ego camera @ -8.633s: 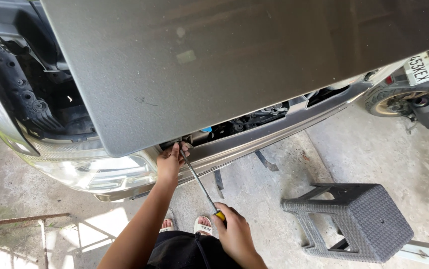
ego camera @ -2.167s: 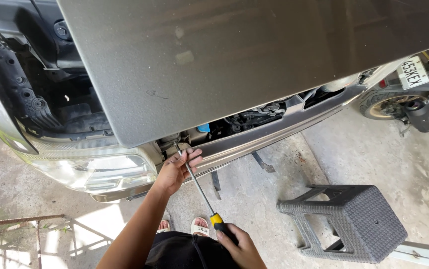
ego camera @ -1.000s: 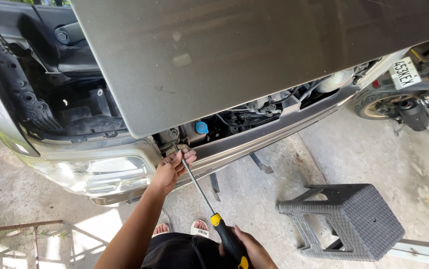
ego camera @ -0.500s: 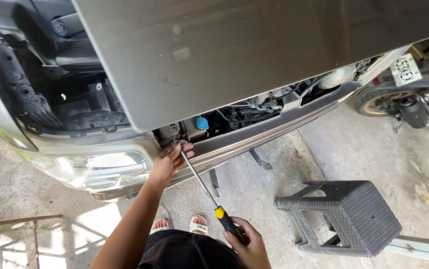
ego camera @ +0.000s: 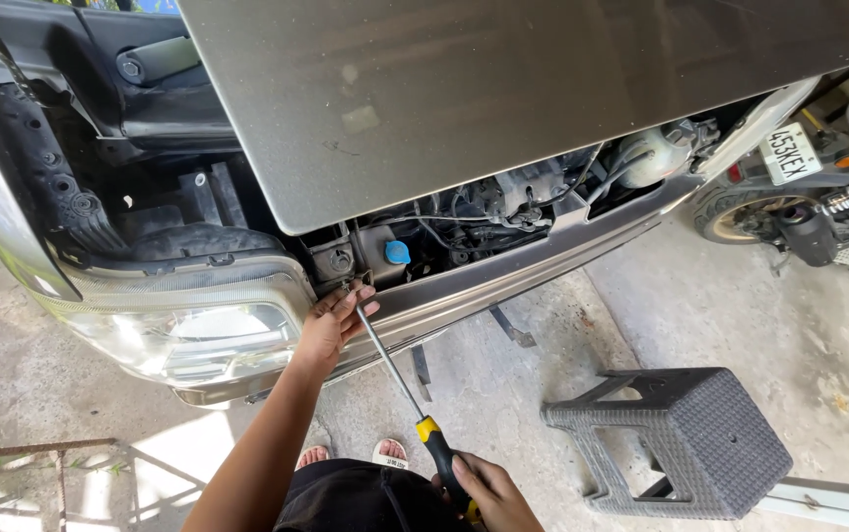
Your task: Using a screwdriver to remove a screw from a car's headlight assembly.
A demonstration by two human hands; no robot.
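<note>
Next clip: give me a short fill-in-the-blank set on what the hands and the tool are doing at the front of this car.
1. The right hand grips the black and yellow handle of a long ____.
2. The left hand rests on the car's front edge beside the ____, next to the tool's tip.
3. The small round cap in the engine bay is coloured ____.
4. On the concrete floor to the right stands a grey plastic ____.

Missing words: screwdriver; headlight; blue; stool
</note>
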